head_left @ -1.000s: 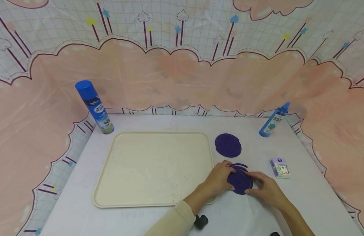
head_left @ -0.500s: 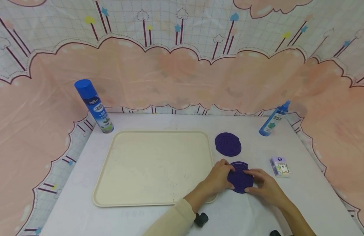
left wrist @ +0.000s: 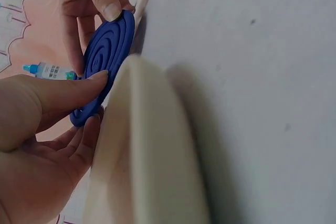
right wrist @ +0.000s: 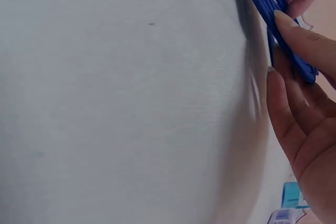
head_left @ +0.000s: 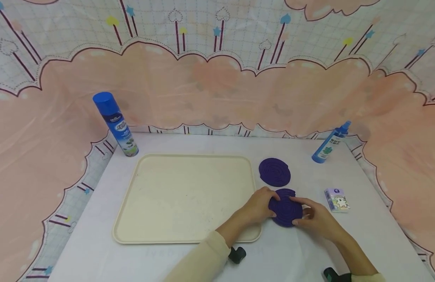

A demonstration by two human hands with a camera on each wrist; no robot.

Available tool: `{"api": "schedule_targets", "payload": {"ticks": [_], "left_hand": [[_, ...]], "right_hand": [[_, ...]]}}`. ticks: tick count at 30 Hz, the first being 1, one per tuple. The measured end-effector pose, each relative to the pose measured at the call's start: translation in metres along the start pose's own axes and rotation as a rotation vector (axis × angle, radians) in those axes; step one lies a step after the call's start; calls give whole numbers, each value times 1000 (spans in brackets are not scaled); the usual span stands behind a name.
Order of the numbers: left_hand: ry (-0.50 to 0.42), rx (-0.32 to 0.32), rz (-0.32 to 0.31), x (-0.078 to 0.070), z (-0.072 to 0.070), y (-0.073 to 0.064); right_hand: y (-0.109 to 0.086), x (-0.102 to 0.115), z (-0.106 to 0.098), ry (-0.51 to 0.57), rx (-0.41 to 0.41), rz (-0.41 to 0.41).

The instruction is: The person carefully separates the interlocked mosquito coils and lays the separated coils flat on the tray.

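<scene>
Between both hands is a dark purple-blue mosquito coil (head_left: 287, 209), a flat spiral disc, to the right of the tray in the head view. My left hand (head_left: 260, 204) pinches its left edge, with the thumb on the upper face and fingers beneath in the left wrist view. My right hand (head_left: 319, 220) grips the right edge between thumb and fingers. The left wrist view shows the coil (left wrist: 105, 51) held tilted off the table. A thin blue edge shows under the coil (right wrist: 281, 30) in the right wrist view. A second mosquito coil (head_left: 274, 172) lies flat just behind.
A cream tray (head_left: 189, 239) lies left of the hands, its edge under the left forearm. A blue spray can (head_left: 116, 124) stands back left, a blue bottle (head_left: 331, 143) back right. A small lilac box (head_left: 337, 200) lies right of the right hand on the white table (head_left: 372, 239).
The loose outer end at the coil's top has come in against the rest. Both hands have shifted slightly back with the coil. The head view has moved a little.
</scene>
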State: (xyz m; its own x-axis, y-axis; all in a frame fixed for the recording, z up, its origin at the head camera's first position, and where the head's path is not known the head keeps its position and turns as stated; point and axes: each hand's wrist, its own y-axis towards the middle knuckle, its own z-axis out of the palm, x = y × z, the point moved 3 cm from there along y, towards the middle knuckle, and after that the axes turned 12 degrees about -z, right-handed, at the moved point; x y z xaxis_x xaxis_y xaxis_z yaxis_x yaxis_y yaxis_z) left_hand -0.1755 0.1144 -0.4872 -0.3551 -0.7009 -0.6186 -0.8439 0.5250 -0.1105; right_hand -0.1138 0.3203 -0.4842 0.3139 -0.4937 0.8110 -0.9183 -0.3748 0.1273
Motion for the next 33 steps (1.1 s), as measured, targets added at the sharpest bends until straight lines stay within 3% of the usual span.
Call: {"api": "schedule_targets", "payload": {"ticks": [4, 9, 17, 24, 33], "left_hand": [[-74, 7, 9, 5, -14, 2], [-191, 0, 0, 12, -42, 3], [-277, -76, 22, 24, -95, 7], [-398, -189, 25, 37, -142, 0], [-550, -360, 0, 56, -200, -15]], "right_hand": [[11, 9, -3, 45, 17, -62], [35, 22, -8, -35, 12, -111], [84, 51, -18, -98, 29, -101], [128, 72, -16, -89, -10, -182], [180, 104, 1, 68, -129, -312]]}}
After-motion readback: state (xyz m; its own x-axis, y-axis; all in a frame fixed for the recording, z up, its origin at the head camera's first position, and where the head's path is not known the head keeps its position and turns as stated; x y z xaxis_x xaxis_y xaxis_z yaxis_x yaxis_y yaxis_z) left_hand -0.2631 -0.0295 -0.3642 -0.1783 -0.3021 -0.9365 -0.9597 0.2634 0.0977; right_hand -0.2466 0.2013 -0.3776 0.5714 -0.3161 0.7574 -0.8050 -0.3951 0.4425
